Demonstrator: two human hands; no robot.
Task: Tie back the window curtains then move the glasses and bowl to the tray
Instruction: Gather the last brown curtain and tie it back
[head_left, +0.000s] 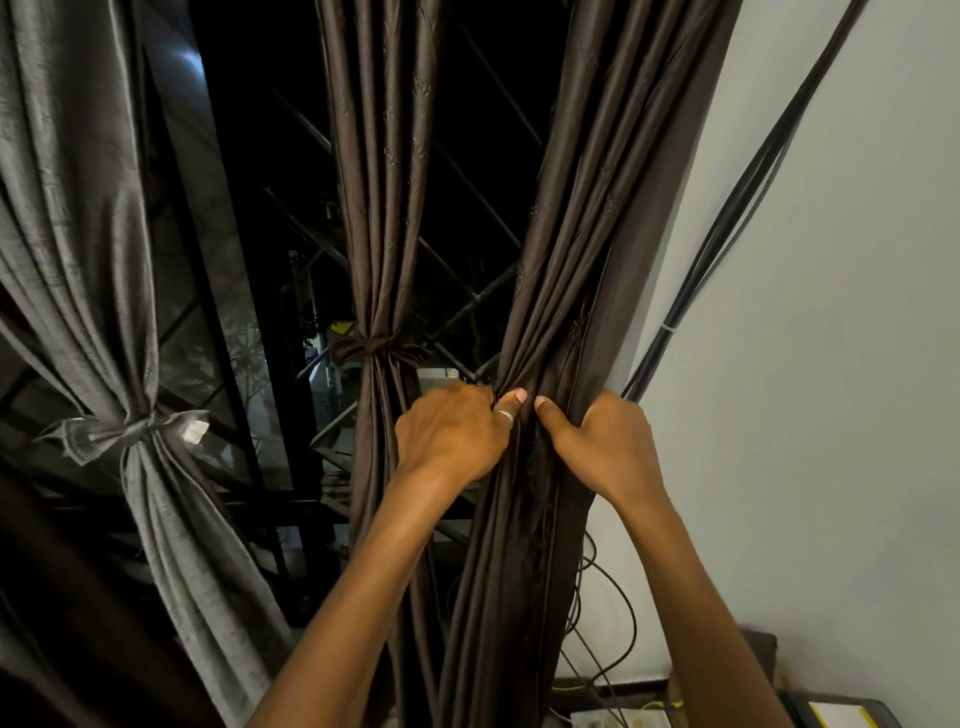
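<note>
Bunching the right brown curtain at its waist, both hands are clenched on the cloth. The left hand wraps the gathered folds from the window side, its ringed thumb pressed on the front. The right hand pinches the same folds from the wall side, thumb up. The two thumbs lie just beside each other. Whether either grip also holds a tie band I cannot tell; none shows among the folds.

Just to the left, the middle brown curtain is already cinched by a knotted band. Farther left, the grey curtain is tied with a bow. The dark window grille shows between them. On the right, black cables run up the white wall.

This looks like the last curtain of the tying-back step. The next move likely calls for passing a band round the bunch and knotting it while one hand pins the folds together. The glasses, bowl and tray are out of view.
</note>
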